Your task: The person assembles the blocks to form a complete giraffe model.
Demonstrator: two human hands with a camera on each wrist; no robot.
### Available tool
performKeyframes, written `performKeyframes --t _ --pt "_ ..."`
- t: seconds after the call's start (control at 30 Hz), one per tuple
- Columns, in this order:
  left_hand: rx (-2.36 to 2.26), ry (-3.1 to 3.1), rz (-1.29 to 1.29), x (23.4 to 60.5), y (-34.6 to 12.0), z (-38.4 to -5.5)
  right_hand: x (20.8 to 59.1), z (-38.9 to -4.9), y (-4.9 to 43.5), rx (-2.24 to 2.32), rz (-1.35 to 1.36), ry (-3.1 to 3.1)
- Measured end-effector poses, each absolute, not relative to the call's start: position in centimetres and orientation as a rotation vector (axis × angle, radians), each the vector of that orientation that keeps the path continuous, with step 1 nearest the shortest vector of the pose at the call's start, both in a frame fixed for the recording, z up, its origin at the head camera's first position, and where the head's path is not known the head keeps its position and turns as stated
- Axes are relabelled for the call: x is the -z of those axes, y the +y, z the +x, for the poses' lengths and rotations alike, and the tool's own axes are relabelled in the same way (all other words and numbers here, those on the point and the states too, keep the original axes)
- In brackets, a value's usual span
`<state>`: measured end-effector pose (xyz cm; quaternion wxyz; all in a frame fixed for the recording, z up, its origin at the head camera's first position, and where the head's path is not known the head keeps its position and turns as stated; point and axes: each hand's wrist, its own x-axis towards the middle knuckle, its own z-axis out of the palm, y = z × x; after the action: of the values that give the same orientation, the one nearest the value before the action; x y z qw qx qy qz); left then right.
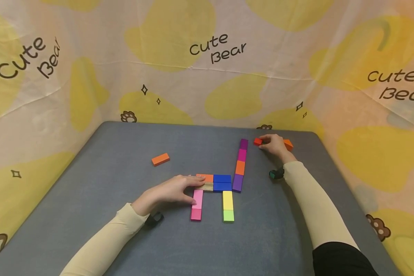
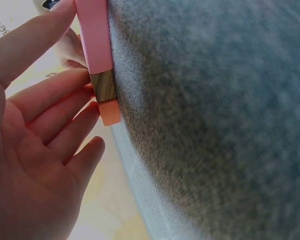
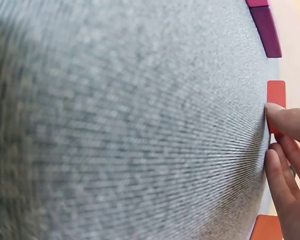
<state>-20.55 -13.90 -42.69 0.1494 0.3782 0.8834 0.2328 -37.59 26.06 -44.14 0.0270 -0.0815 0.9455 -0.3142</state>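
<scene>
In the head view my right hand (image 1: 273, 145) pinches a red block (image 1: 257, 142) at the table's far right. Its thumb and fingers hold the red block (image 3: 276, 92) in the right wrist view too. My left hand (image 1: 174, 189) rests with fairly straight fingers against the left side of a flat block arrangement. Its fingertips touch an orange block (image 1: 208, 177) and a wood-coloured block (image 1: 209, 187), and the thumb lies at a light pink block (image 1: 197, 199). Blue blocks (image 1: 222, 186) adjoin on the right, with a yellow block (image 1: 228, 200) and a light green block (image 1: 229, 216) below.
A slanted row runs from a violet block (image 1: 238, 183) through orange and magenta to a purple block (image 1: 243, 144). A loose orange block (image 1: 160, 159) lies at the left. Another orange block (image 1: 288, 144) sits behind the right hand. Patterned cloth (image 1: 227, 88) surrounds the grey table (image 1: 124, 149).
</scene>
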Motion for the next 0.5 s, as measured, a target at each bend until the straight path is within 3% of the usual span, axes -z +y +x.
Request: performKeyframes --t 0.5 --pt "-0.669 2.535 1.081 42.77 -13.88 -20.67 44.02 -37.87 25.92 0.989 -0.23 2.912"
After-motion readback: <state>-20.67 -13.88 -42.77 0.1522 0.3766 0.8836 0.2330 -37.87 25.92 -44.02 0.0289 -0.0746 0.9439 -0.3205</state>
